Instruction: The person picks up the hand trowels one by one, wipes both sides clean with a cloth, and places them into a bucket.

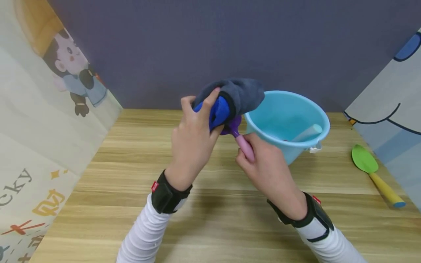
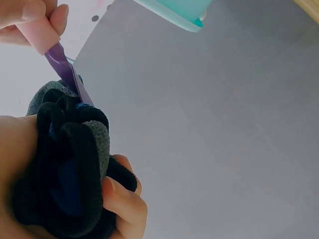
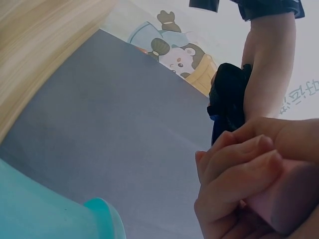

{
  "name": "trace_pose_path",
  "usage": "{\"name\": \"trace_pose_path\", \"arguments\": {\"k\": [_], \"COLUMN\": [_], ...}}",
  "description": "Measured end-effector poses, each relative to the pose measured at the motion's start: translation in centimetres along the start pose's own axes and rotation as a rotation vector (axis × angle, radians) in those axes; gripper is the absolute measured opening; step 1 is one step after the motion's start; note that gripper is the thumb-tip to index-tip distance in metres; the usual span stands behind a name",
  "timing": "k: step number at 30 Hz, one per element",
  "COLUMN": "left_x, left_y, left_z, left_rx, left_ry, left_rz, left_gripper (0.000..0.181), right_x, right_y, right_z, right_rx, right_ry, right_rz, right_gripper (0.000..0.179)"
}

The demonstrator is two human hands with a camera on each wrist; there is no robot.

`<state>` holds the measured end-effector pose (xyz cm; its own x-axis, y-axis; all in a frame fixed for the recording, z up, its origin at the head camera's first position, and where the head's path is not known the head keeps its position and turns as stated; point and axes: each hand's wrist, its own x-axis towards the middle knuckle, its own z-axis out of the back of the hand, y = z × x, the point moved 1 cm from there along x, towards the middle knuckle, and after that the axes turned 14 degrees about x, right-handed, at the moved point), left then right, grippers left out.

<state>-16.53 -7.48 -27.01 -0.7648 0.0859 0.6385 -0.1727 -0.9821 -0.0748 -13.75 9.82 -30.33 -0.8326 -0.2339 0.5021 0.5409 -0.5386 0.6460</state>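
Note:
My left hand (image 1: 194,137) holds a bunched grey-and-blue cloth (image 1: 245,95) with dark edging above the table. In the left wrist view the fingers curl round the folded cloth (image 2: 75,159). The pink handle of a toy shovel (image 1: 245,148) is in the grip of my right hand (image 1: 268,171). Its purple head meets the cloth and is partly hidden by it. From the right wrist view, the fingers of my right hand (image 3: 234,184) wrap the pink handle (image 3: 284,199).
Close by on the right, a light blue bucket (image 1: 286,95) stands on the wooden table (image 1: 131,171), with a pale blue handle (image 1: 309,132) inside. A green toy shovel (image 1: 365,159) with a yellow handle lies at the far right. A dark grey panel (image 1: 148,54) rises behind.

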Motion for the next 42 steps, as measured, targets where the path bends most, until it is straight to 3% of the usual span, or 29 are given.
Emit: {"name": "trace_pose_path", "arguments": {"k": [14,29,42], "left_x": [0.5,1.0,1.0], "left_y": [1.0,2.3,3.1], "left_z": [0.5,1.0,2.1], "left_rx": [0.007,-0.06,-0.101], "left_ry": [-0.02,-0.042,-0.053], "left_rz": [0.083,0.185,0.247], "left_gripper": [0.069,0.066,0.067], "right_x": [0.0,0.2,0.2], "right_y": [0.0,-0.2,-0.2], "right_z": [0.0,0.5,0.9], "right_rx": [0.008,0.064,0.093], "right_ry": [0.024,0.049,0.023], "right_rz": [-0.024,-0.051,-0.146], "right_gripper": [0.019,0.017,0.018]}}
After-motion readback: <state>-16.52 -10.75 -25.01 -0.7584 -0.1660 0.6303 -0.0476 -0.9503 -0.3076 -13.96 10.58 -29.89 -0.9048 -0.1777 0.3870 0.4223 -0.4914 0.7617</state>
